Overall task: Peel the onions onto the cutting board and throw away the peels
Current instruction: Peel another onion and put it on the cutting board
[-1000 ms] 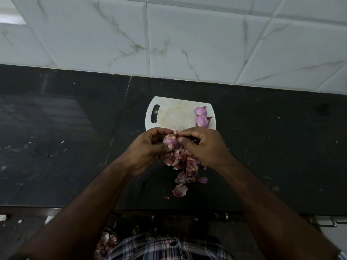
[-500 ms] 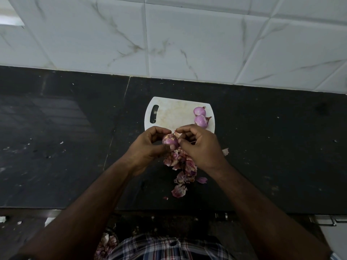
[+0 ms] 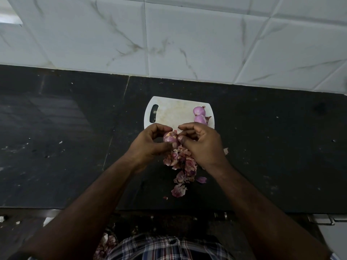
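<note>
My left hand [image 3: 148,143] holds a small purple onion [image 3: 170,137] just in front of the white cutting board [image 3: 172,113]. My right hand [image 3: 202,143] pinches at the onion's skin from the right side with thumb and fingertips. Two peeled onions [image 3: 200,115] lie at the board's right edge, one behind the other. A heap of purple peels [image 3: 183,166] lies on the black counter under and in front of my hands.
The black stone counter [image 3: 65,137] runs left and right, backed by a white marbled tile wall [image 3: 169,38]. One stray peel [image 3: 225,151] lies right of my right hand. More peels [image 3: 105,244] show below the counter edge by my checked shirt.
The hands stay over the same spot. The onion has turned a little in my left hand, and my right fingers have shifted along its skin.
</note>
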`<move>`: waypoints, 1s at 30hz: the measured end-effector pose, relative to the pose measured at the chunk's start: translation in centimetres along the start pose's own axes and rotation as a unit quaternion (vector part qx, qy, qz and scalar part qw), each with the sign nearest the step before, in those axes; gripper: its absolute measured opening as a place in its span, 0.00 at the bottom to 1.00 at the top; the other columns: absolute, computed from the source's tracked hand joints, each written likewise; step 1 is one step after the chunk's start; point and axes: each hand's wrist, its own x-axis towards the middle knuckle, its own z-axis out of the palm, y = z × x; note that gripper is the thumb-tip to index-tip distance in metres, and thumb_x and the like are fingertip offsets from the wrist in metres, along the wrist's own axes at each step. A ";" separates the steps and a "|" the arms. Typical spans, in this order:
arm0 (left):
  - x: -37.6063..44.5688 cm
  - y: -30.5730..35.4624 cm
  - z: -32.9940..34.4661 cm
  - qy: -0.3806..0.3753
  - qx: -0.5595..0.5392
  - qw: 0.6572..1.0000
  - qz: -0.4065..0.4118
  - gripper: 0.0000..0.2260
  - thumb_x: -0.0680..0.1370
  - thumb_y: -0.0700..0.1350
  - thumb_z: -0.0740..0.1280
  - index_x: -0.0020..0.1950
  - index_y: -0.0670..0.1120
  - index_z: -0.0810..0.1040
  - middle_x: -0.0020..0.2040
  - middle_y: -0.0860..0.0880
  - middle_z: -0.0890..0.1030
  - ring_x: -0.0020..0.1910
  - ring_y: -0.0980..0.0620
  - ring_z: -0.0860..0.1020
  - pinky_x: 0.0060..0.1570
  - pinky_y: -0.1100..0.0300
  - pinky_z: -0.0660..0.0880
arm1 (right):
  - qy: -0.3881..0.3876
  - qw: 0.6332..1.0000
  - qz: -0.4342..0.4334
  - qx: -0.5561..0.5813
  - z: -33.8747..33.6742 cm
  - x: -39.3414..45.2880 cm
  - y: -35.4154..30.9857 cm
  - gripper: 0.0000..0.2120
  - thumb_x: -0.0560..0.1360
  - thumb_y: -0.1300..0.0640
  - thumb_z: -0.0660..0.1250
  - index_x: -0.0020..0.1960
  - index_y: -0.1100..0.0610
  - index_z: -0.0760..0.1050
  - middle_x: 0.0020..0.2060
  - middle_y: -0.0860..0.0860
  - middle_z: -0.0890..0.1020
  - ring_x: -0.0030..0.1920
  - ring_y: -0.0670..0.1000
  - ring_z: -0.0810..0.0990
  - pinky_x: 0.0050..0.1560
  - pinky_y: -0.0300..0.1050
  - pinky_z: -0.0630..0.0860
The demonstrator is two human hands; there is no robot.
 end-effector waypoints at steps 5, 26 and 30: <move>0.4 0.7 0.3 -0.025 -0.042 0.999 -0.005 0.23 0.67 0.34 0.79 0.60 0.44 0.78 0.60 0.40 0.81 0.54 0.42 0.82 0.54 0.45 0.79 | 0.030 0.999 -0.013 -0.027 0.2 0.0 -0.3 0.12 0.78 0.64 0.67 0.59 0.53 0.78 0.40 0.43 0.81 0.39 0.40 0.81 0.40 0.35 0.78; 0.0 0.5 -0.7 -0.094 -0.218 0.970 -0.055 0.19 0.72 0.34 0.71 0.64 0.43 0.79 0.55 0.42 0.83 0.48 0.47 0.83 0.45 0.58 0.82 | -0.044 0.993 -0.003 -0.114 -2.3 1.4 1.0 0.12 0.76 0.57 0.73 0.59 0.50 0.83 0.52 0.42 0.85 0.52 0.35 0.80 0.52 0.25 0.72; 0.1 0.5 -0.7 -0.102 -0.181 0.977 -0.038 0.21 0.73 0.32 0.70 0.66 0.41 0.78 0.55 0.42 0.83 0.48 0.49 0.83 0.43 0.61 0.82 | -0.116 0.991 -0.016 -0.068 -1.9 1.6 -0.9 0.18 0.71 0.48 0.75 0.60 0.49 0.82 0.52 0.42 0.84 0.48 0.38 0.83 0.49 0.33 0.78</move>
